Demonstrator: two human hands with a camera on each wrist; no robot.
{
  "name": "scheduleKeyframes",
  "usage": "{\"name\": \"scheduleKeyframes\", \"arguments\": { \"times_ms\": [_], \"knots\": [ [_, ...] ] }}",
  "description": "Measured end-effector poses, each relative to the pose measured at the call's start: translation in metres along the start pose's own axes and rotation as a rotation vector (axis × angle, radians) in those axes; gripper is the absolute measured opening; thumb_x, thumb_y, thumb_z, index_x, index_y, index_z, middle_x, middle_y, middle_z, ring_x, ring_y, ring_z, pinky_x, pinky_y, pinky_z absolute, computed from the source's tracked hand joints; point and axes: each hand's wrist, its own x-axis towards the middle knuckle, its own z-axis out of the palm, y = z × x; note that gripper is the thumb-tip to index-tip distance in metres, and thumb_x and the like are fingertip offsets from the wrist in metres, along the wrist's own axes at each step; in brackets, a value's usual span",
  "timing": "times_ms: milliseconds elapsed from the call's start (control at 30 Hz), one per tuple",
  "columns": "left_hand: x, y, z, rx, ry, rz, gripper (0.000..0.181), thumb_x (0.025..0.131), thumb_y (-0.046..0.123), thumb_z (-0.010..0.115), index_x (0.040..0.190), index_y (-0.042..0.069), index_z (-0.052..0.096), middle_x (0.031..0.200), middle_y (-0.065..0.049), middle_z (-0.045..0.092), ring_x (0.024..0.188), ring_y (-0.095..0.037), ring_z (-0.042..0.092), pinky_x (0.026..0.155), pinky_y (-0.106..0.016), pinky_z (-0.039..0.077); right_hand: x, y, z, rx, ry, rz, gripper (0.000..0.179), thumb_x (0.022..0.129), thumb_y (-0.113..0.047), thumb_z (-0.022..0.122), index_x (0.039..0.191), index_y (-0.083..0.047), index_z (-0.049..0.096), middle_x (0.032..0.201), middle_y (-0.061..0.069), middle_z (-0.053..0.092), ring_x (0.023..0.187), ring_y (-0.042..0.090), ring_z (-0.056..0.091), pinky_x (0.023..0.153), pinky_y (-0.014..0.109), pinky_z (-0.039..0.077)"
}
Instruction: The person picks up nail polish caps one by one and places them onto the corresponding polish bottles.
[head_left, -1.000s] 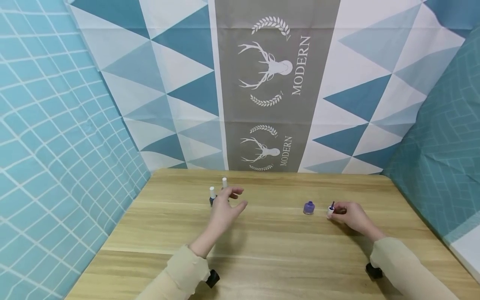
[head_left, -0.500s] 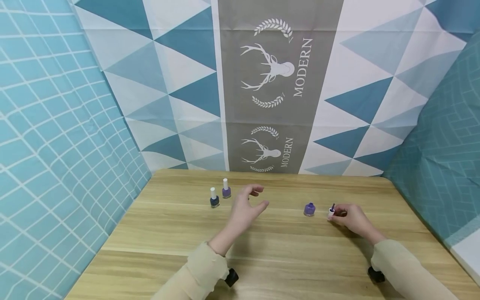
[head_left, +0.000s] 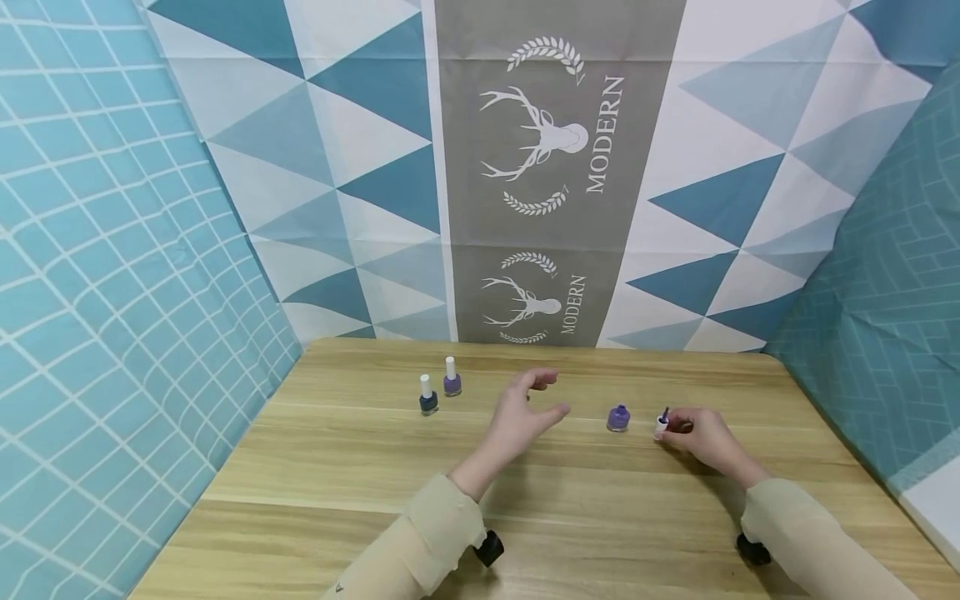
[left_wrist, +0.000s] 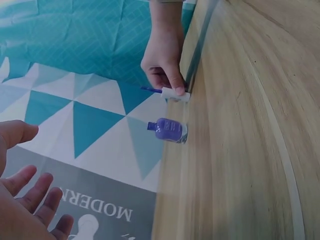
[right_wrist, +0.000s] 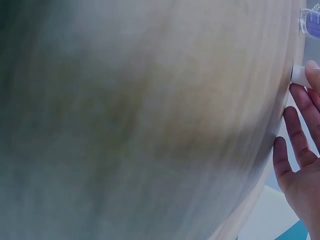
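On the right of the table, my right hand point(head_left: 703, 435) pinches a white nail polish cap point(head_left: 661, 426) between thumb and finger. The cap is at the tabletop with its purple brush pointing up. Just left of it stands an uncapped purple nail polish bottle point(head_left: 618, 418), also plain in the left wrist view, where the purple bottle point(left_wrist: 169, 130) shows its bare neck. My left hand point(head_left: 521, 415) is over the middle of the table, fingers spread and holding nothing, apart from the bottle. In the right wrist view only part of the white cap point(right_wrist: 299, 76) shows.
Two capped bottles stand at the back left: a dark nail polish bottle point(head_left: 428, 402) and a purple nail polish bottle point(head_left: 452, 383), both with white caps. Patterned cloth point(head_left: 555, 250) hangs behind the wooden table point(head_left: 300, 500), with blue tiled cloth point(head_left: 112, 292) along the left.
My left hand has moved right, away from the two capped bottles and toward the uncapped one. The right hand keeps its pinch on the cap in the same place.
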Motion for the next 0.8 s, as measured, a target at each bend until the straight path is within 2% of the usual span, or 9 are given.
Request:
{"name": "scheduleKeyframes", "arguments": {
  "times_ms": [300, 633, 800],
  "knots": [
    [0.012, -0.007, 0.018, -0.009, -0.048, -0.003, 0.054, 0.079, 0.023, 0.076, 0.127, 0.012, 0.055, 0.122, -0.002, 0.060, 0.115, -0.018, 0.051, 0.099, -0.039, 0.040, 0.000, 0.000, 0.001, 0.006, 0.003, 0.007, 0.018, 0.080, -0.022, 0.076, 0.089, -0.007, 0.070, 0.080, 0.000, 0.066, 0.074, 0.013, 0.058, 0.062, 0.023, 0.049],
    [0.022, -0.021, 0.035, -0.037, -0.123, -0.096, 0.062, 0.080, 0.023, 0.075, 0.135, 0.014, 0.048, 0.131, -0.001, 0.055, 0.123, -0.020, 0.046, 0.103, -0.044, 0.037, 0.003, 0.002, 0.000, -0.007, -0.015, 0.011, 0.022, 0.079, -0.026, 0.076, 0.090, -0.008, 0.071, 0.082, 0.001, 0.066, 0.076, 0.014, 0.058, 0.062, 0.024, 0.049],
    [0.026, -0.030, 0.044, -0.041, -0.146, -0.112, 0.065, 0.079, 0.024, 0.076, 0.136, 0.013, 0.047, 0.132, -0.001, 0.054, 0.123, -0.021, 0.046, 0.103, -0.044, 0.038, 0.002, 0.004, 0.000, -0.009, -0.016, 0.004, 0.022, 0.079, -0.026, 0.076, 0.090, -0.008, 0.071, 0.083, 0.001, 0.066, 0.078, 0.015, 0.060, 0.065, 0.027, 0.051]
  ]
}}
